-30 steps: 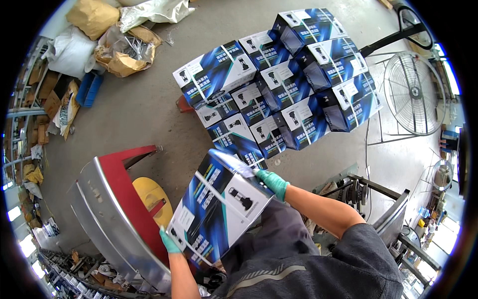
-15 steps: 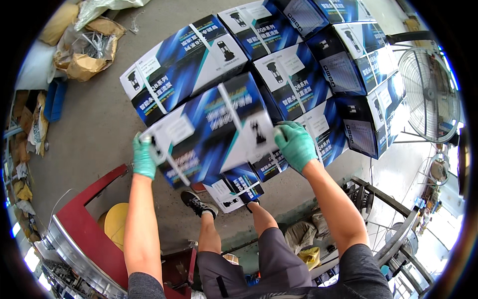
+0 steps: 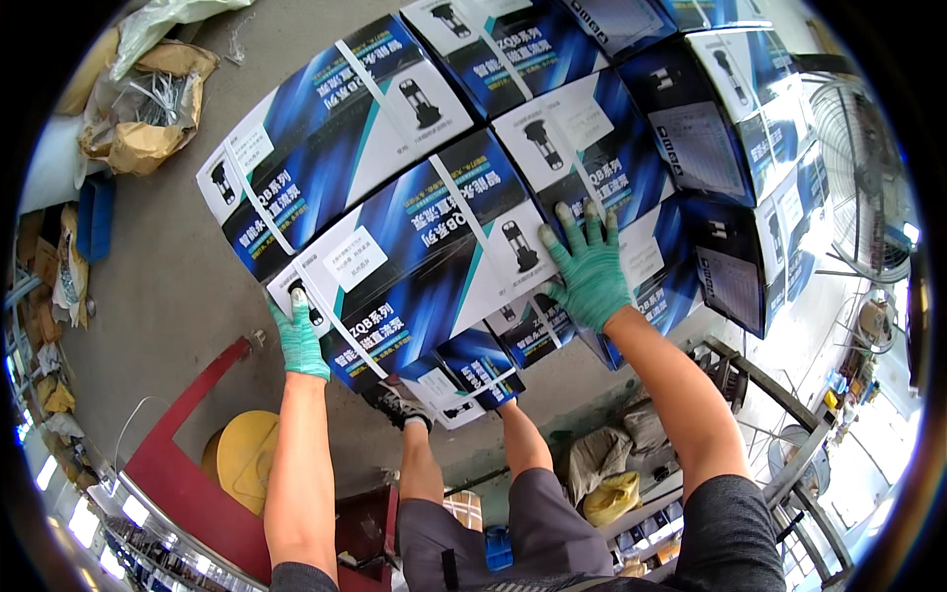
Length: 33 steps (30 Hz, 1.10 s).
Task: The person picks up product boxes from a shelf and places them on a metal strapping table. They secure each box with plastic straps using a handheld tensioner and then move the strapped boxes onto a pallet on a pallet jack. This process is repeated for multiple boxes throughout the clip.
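In front of me a blue, white and black printed carton [image 3: 419, 252] with white straps lies snug beside the other cartons of a stack. My left hand [image 3: 299, 340], in a green glove, grips its near left end, thumb on top and the other fingers down the side. Spread flat, my right hand [image 3: 592, 271] in a matching glove rests where the carton's right end meets a neighbouring carton [image 3: 552, 148]. Another carton of the same kind [image 3: 335, 128] lies just beyond, on the far left of the stack. A lower carton [image 3: 459, 380] shows by my feet.
More cartons stand piled at the right [image 3: 695, 128], with a large caged fan [image 3: 863, 178] behind them. A red metal panel [image 3: 182, 419] and a yellow round object [image 3: 247, 454] are at the lower left. Paper sacks [image 3: 148, 109] lie at the far left. A metal frame [image 3: 769, 395] stands at the right.
The carton has come down and settled against its neighbours. My right hand has gone from gripping its right end to lying spread; my left hand stays at the left end.
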Motion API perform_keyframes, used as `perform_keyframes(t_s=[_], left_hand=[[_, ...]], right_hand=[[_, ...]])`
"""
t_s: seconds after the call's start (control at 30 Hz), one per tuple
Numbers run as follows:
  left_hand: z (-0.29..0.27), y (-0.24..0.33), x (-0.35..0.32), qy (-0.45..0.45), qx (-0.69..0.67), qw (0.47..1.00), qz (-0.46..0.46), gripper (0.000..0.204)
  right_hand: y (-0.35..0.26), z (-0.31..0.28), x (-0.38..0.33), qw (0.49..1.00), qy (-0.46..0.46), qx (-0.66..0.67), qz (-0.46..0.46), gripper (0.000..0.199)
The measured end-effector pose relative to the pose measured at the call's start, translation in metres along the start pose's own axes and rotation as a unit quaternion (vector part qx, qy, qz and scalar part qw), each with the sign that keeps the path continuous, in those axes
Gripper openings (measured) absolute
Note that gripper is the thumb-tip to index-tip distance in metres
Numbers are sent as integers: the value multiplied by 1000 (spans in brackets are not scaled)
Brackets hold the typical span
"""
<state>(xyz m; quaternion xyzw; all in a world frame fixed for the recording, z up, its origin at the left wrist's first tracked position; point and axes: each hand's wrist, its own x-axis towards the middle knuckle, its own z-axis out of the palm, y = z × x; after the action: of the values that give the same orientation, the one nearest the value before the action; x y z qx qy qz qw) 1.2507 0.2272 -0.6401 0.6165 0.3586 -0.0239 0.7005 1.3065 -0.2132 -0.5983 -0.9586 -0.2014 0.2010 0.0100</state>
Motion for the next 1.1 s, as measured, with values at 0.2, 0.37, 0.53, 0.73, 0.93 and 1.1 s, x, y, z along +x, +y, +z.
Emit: perform_keyframes(t_s=[0.2, 0.37, 0.53, 0.73, 0.93, 1.1], left_hand=[[-22, 14, 27, 15, 101, 995, -19, 59], [1, 16, 50, 167, 19, 985, -31, 54], [14, 36, 44, 110, -24, 991, -68, 48], [22, 38, 34, 149, 66, 983, -82, 52], [64, 116, 113, 122, 484, 807, 316, 62], [158, 181, 263, -85, 610, 762, 199, 80]], right_hand=[[3, 6, -2, 1000, -13, 10, -6, 86], [6, 4, 0, 999, -6, 33, -8, 85], [3, 5, -1, 998, -6, 62, -8, 83], [9, 5, 5, 997, -18, 68, -3, 82], [11, 7, -4, 998, -43, 49, 12, 89], [8, 13, 4, 997, 1, 70, -13, 95]])
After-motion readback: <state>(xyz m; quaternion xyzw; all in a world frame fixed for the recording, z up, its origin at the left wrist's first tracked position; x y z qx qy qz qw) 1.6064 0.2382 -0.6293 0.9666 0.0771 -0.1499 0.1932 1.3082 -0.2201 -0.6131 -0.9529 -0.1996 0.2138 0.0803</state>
